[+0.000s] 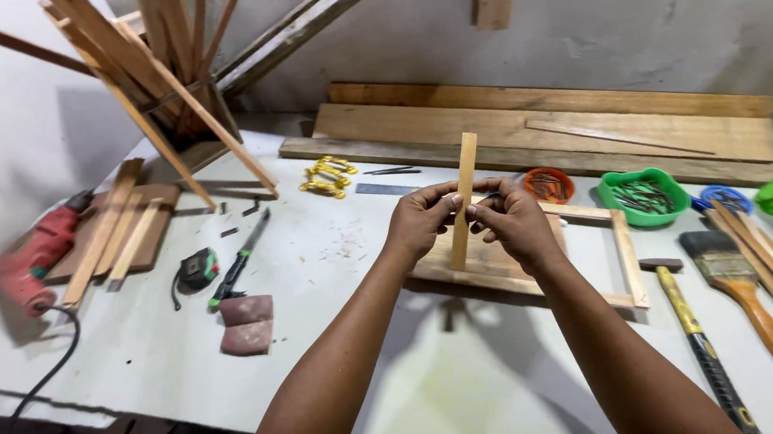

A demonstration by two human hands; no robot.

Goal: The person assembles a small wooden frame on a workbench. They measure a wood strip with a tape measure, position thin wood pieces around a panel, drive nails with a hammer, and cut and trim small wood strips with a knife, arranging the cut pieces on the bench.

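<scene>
Hands first: I see my left hand point(420, 217) and right hand point(514, 220) raised together above the white workbench point(336, 274), both pinching a thin wooden slat point(462, 199) that stands upright between them. The fingers of each hand are closed on the slat near its middle, left from one side, right from the other; I cannot tell whether the right hand also pinches something small. The slat hangs over a flat wooden frame point(626, 256) lying on the bench just behind my hands. To the right lie a hammer point(698, 341) with a yellow-and-black handle and a paintbrush point(740, 298), with a green bowl of nails point(643, 197) and a small orange dish point(549, 184) farther back. On the left I see a tape measure point(197, 270), a red power drill point(33, 258) and loose wood strips point(106, 234).
</scene>
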